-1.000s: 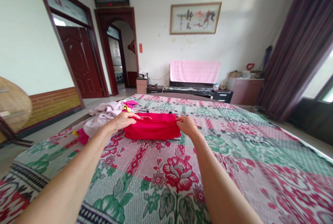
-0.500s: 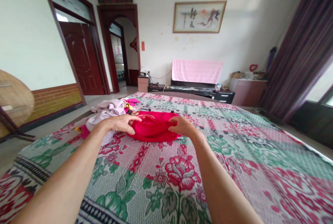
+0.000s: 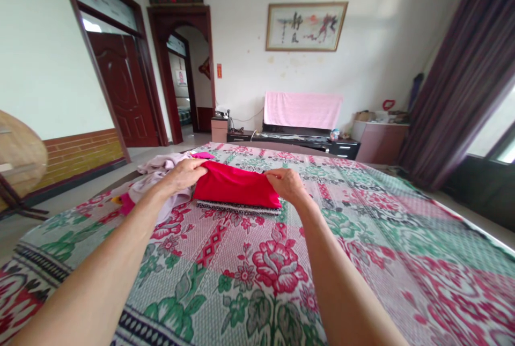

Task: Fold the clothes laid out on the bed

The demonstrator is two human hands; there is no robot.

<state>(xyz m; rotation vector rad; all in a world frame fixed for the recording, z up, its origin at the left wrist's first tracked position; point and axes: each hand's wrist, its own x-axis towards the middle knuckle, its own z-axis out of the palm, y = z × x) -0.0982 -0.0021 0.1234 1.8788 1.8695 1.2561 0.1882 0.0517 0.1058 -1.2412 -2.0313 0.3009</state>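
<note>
A folded red garment point(image 3: 237, 186) is stretched between my two hands, its far edge lifted a little. My left hand point(image 3: 186, 174) pinches its far left corner, and my right hand point(image 3: 285, 181) pinches the far right one. Under its near edge shows a folded black-and-white patterned cloth point(image 3: 237, 207), lying flat. Left of these is a loose heap of pale lilac clothing point(image 3: 155, 174), partly behind my left hand and forearm, with bright pink pieces at its edges.
Everything lies on a large surface spread with a floral cloth point(image 3: 277, 265) in red, green and white. Beyond it stand a low black cabinet point(image 3: 344, 150) and a pink-draped screen point(image 3: 301, 110). A round wooden tabletop point(image 3: 20, 153) leans at the left; a dark curtain point(image 3: 446, 78) hangs right.
Both hands have closed on the red garment's far corners and raised that edge. The garment now looks smooth and straight, and the patterned cloth beneath has come into sight.
</note>
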